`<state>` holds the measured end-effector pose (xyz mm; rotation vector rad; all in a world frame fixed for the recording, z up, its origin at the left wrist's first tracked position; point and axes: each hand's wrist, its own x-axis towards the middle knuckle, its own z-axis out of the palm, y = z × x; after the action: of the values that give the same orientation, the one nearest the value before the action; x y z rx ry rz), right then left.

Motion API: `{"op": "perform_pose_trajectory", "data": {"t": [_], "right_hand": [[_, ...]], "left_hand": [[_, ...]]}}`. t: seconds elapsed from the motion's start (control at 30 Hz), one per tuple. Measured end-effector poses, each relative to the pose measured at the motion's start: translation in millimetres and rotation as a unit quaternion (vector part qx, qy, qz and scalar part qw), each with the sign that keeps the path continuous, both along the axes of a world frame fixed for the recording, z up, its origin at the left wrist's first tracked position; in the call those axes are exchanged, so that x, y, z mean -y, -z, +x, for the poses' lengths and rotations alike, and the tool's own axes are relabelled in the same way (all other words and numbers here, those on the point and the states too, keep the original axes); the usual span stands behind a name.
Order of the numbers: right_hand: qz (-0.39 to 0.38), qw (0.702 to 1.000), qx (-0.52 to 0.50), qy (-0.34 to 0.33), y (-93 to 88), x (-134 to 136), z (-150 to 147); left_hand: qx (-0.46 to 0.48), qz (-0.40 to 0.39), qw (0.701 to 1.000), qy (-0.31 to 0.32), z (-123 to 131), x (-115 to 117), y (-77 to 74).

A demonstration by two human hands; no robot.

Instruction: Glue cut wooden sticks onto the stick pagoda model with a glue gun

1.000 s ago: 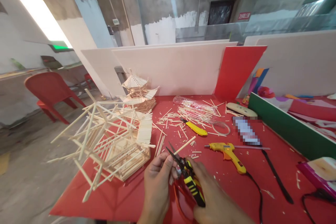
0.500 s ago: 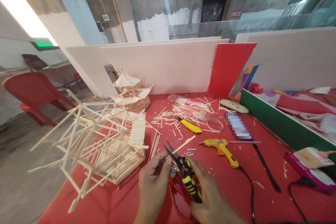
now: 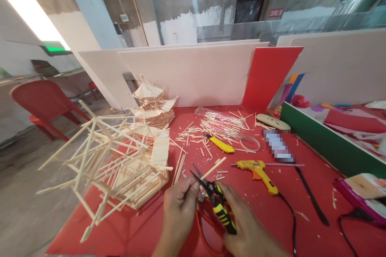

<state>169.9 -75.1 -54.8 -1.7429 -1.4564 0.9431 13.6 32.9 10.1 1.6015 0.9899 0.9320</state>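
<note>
My left hand (image 3: 180, 207) pinches a thin wooden stick (image 3: 215, 167) between thumb and fingertips. The stick slants up to the right and passes between the blades of black-and-yellow scissors (image 3: 222, 213). Around the scissor handles my right hand (image 3: 245, 219) is closed, and the blades stand partly apart. Beneath both hands lies a red-handled tool (image 3: 202, 231), its head mostly covered. Left of my hands is a stick-built frame model (image 3: 126, 180) with an open roof structure. Behind it stands a smaller tiered stick pagoda (image 3: 152, 106).
On the red table (image 3: 169, 233) lie loose sticks (image 3: 193, 134), a yellow utility knife (image 3: 221, 144), a plastic bag of sticks (image 3: 221, 122), a yellow glue gun (image 3: 257, 174) with its cord, and a blurred phone (image 3: 279, 146). A green board (image 3: 325, 140) borders the right side.
The whole view has shifted slightly, so things sit a little further right. The stick's far end has swung a bit relative to the blades; both hands keep their hold.
</note>
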Motion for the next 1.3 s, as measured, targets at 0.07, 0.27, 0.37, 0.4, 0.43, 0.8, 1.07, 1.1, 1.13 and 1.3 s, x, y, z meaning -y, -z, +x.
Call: {"op": "perform_pose_trajectory", "data": {"t": [0.07,0.27,0.37,0.4,0.43,0.8,1.07,1.1,1.13,1.3], "right_hand": [[0.003,1.000,-0.009,0.002,-2.9,-1.8,-1.3],[-0.059,0.998,-0.004,-0.024,-17.2,-8.7,0.5],[-0.070,0.997,0.012,-0.033,-21.6,-8.8,3.8],[-0.070,0.997,0.015,-0.034,-22.1,-8.5,4.4],[-0.069,0.997,0.015,-0.034,-22.3,-8.2,4.6],[-0.073,0.994,-0.071,-0.026,-25.9,-8.4,8.9],[-0.094,0.977,-0.194,0.000,-28.9,-2.9,12.6],[-0.107,0.970,-0.216,0.005,-28.6,-2.2,12.7],[-0.119,0.963,-0.241,0.005,-28.2,-1.7,12.7],[-0.152,0.909,-0.386,0.022,-21.7,-4.6,7.5]], "left_hand": [[0.003,-0.008,1.000,-0.004,-0.3,-0.1,1.8],[0.074,-0.156,0.985,0.024,-1.0,-6.5,4.3],[0.119,-0.255,0.958,0.055,-3.0,-9.9,2.7],[0.130,-0.278,0.950,0.060,-3.4,-10.4,2.2],[0.137,-0.296,0.943,0.062,-3.6,-10.6,1.9],[0.150,-0.263,0.953,0.012,-3.6,-10.6,12.0],[0.109,-0.234,0.966,0.015,-10.5,-13.8,17.4],[0.109,-0.237,0.965,0.021,-11.5,-14.2,19.2],[0.111,-0.238,0.964,0.028,-12.7,-14.8,20.6],[0.145,-0.217,0.964,0.043,-18.5,-18.1,26.5]]}}
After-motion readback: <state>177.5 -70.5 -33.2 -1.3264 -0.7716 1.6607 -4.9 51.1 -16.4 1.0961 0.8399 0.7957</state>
